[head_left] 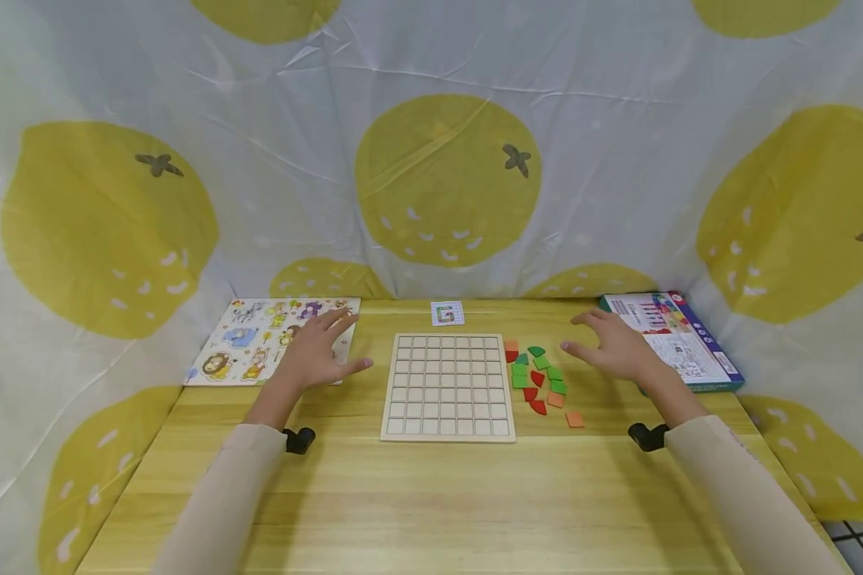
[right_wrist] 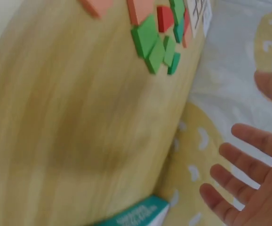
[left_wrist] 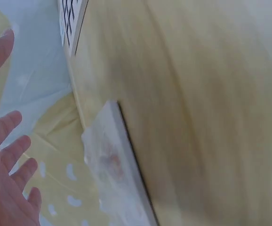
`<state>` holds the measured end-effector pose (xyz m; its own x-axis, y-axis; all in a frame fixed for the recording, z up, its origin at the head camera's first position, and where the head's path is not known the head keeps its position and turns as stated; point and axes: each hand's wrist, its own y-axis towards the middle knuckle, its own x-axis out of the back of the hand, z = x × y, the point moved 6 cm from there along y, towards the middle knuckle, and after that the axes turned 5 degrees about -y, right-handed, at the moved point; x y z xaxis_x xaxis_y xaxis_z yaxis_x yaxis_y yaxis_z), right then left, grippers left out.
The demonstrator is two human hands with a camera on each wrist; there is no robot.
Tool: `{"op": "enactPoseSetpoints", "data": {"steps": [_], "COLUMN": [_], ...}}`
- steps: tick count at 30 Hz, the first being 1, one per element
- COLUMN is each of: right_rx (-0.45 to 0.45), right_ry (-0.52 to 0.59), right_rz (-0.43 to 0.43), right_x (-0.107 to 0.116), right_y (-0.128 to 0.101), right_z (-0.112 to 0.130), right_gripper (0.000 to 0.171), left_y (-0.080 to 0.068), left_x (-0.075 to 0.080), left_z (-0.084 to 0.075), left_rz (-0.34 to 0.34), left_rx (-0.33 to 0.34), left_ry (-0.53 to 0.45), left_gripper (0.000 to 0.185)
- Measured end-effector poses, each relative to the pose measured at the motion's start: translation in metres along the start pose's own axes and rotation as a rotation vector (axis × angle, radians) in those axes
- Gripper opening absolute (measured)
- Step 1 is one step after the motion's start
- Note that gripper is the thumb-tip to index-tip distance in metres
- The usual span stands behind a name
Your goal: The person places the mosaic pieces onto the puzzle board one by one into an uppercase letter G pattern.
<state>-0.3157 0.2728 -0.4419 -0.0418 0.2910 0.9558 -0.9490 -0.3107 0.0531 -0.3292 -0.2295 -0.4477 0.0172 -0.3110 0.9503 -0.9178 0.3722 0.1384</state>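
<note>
My left hand [head_left: 316, 349] hovers above the table near the animal picture board [head_left: 248, 339], its fingers spread and holding nothing. On the other side my right hand [head_left: 614, 345] is also raised with fingers apart, between the loose colored pieces and a flat box. In the middle lies a wooden grid board [head_left: 448, 389] with bare square cells. Small green pieces [head_left: 520, 375], red quarter-round pieces [head_left: 538, 406] and orange squares [head_left: 574, 419] are scattered to the right of the grid. Both wrist views show an outstretched palm touching nothing.
A small card [head_left: 447, 313] with a G pattern lies behind the grid. The flat printed box [head_left: 676, 339] rests at the back right of the wooden table [head_left: 431, 511]. A lemon-print cloth [head_left: 446, 180] hangs behind and along the sides.
</note>
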Motion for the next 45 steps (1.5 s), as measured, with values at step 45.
{"op": "enactPoseSetpoints", "data": {"steps": [45], "right_rx": [0.009], "right_ry": [0.207], "right_rz": [0.014], "right_x": [-0.083], "right_y": [0.036], "right_z": [0.035], "right_gripper": [0.025], "left_y": [-0.042], "left_x": [-0.081], "left_z": [-0.047], "left_rz": [0.192], "left_rx": [-0.058], "left_ry": [-0.428], "left_gripper": [0.102]}}
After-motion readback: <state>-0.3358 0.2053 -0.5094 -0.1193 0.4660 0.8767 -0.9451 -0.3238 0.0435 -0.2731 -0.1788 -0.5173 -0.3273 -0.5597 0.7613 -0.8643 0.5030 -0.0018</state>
